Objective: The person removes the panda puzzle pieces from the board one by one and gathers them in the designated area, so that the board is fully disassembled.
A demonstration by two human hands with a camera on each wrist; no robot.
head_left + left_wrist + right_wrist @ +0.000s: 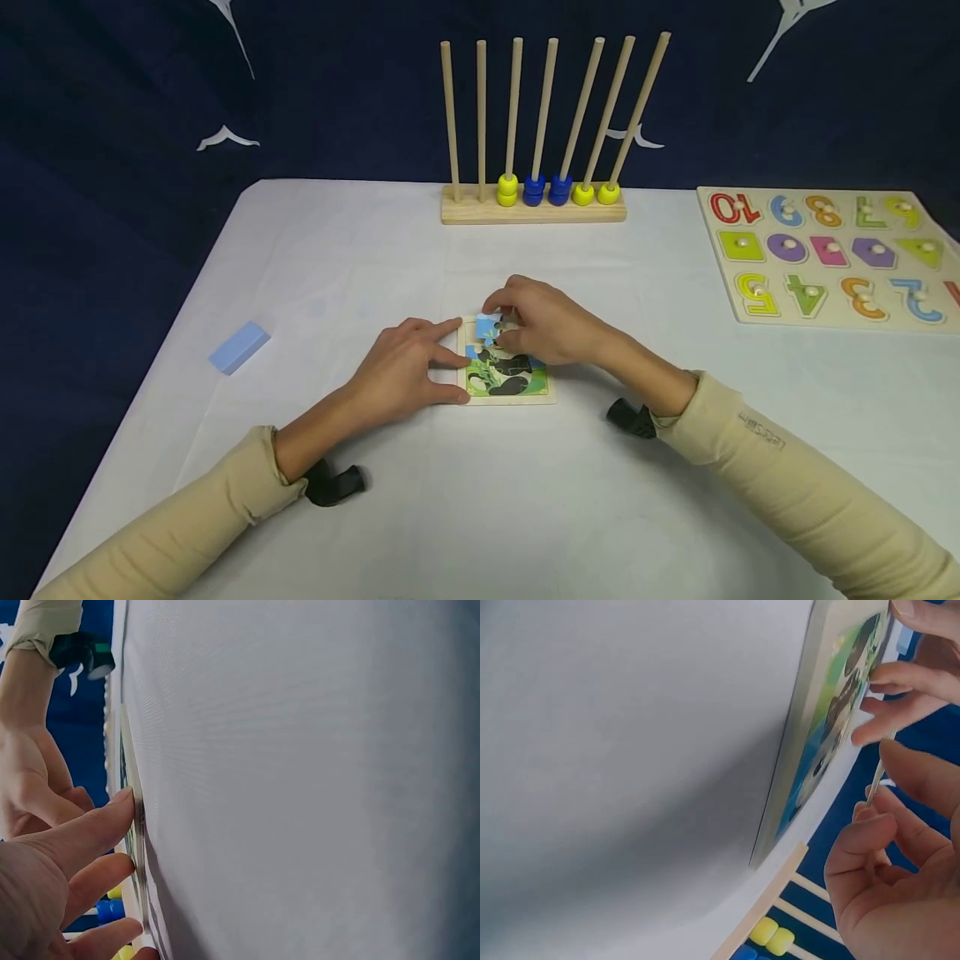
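Note:
A small wooden jigsaw puzzle with a panda picture and a pale frame lies flat on the table. My right hand pinches a light-blue puzzle piece between thumb and fingers over the upper part of the frame. In the right wrist view that piece appears edge-on, raised above the board. My left hand has its fingers spread, with fingertips resting on the left edge of the puzzle frame. The left wrist view shows the thumb against that edge.
A blue block lies at the left. At the back stands a wooden bead rack with upright pegs and yellow and blue beads. A number-and-shape peg board lies at the right. Dark cloth hangs behind the white table.

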